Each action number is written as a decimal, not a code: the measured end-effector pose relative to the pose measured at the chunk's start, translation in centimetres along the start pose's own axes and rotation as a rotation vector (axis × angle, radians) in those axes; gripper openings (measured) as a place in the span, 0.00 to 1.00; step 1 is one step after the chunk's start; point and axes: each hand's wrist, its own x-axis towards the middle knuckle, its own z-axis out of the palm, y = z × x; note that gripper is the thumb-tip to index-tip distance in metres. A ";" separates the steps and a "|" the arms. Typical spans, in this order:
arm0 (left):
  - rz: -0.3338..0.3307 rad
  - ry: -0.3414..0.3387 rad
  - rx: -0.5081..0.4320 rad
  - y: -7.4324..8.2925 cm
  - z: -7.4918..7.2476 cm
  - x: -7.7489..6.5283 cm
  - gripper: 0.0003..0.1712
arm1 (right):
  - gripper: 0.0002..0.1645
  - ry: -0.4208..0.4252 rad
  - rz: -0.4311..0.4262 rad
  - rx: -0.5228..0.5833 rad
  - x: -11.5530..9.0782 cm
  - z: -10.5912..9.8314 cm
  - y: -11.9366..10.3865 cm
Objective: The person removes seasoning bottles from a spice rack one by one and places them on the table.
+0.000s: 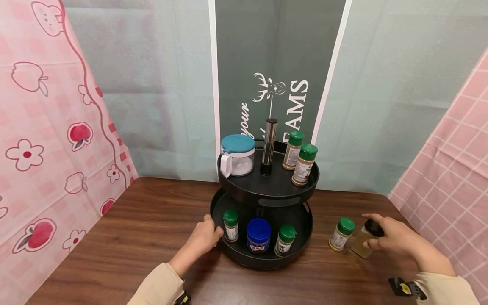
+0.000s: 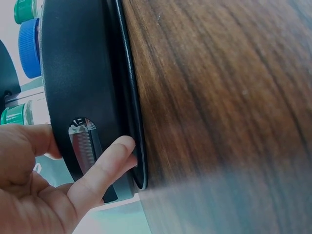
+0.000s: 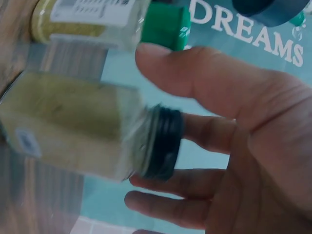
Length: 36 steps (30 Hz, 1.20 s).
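Note:
My left hand [image 1: 206,235] grips the wall of the lower tray [image 1: 263,263] of a black two-tier rack, at its left side by the handle cutout [image 2: 84,146]. Its thumb is at the rim and its fingers are on the outer wall. On the right, my right hand [image 1: 396,239] is spread around the top of a square spice jar [image 1: 362,245] with a black lid [image 3: 165,142]. In the right wrist view the thumb stands apart from that lid, and the fingers lie behind it. Just left of it stands a green-capped spice bottle [image 1: 339,238].
Lower tray: two green-capped bottles [image 1: 231,226] and a blue-lidded jar [image 1: 259,237]. The upper tray [image 1: 267,192] carries a blue-lidded canister [image 1: 240,156] and two more green-capped bottles [image 1: 303,167] around a metal post [image 1: 269,144]. Cloth hangs behind and beside the wooden table [image 1: 152,228].

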 end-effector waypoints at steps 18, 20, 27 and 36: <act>-0.002 -0.004 -0.002 0.0 0.0 0.1 0.18 | 0.41 -0.047 -0.063 0.022 0.5 -1.3 -5.5; -0.001 -0.004 -0.002 0.0 0.0 0.1 0.19 | 0.41 -0.053 -0.079 0.029 0.6 -1.3 -6.2; 0.005 -0.011 0.001 0.0 0.1 0.1 0.19 | 0.36 -0.024 -0.120 0.073 0.9 -1.0 -8.9; 0.017 -0.013 0.008 0.1 0.1 0.1 0.16 | 0.34 -0.018 -0.213 0.086 1.8 -0.4 -11.0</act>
